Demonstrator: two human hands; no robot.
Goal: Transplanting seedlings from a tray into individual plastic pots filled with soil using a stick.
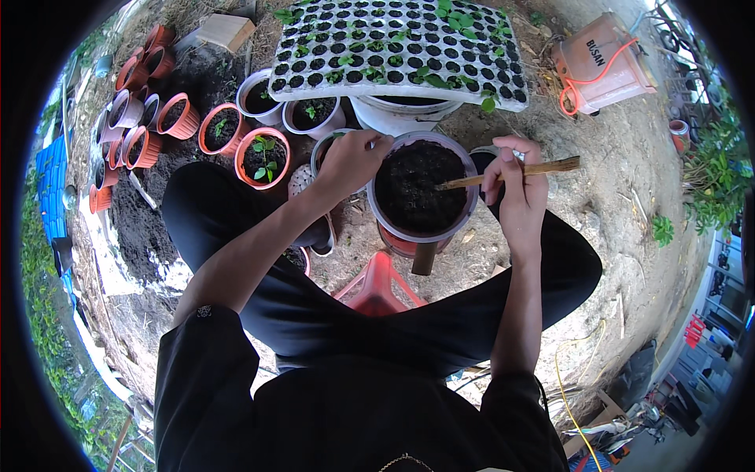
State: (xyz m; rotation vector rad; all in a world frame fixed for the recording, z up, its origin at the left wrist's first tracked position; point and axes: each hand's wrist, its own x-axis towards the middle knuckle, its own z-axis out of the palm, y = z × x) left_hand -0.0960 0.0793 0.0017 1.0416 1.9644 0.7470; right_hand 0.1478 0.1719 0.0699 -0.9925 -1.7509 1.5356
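A round pale plastic flower pot full of dark soil stands in front of me between my knees. My left hand is closed at the pot's upper left rim, its fingertips partly hidden. In my right hand is a wooden stick, gripped near its middle. The stick lies almost level across the pot's right rim, with its narrow end touching the soil. Just beyond the pot, a white seedling tray with many dark cells and a few green seedlings rests over a white bucket.
Potted seedlings stand left of my left hand. Stacked orange and white pots lie farther left by loose dark soil. A plastic container with an orange cord stands far right. A red stool shows between my legs.
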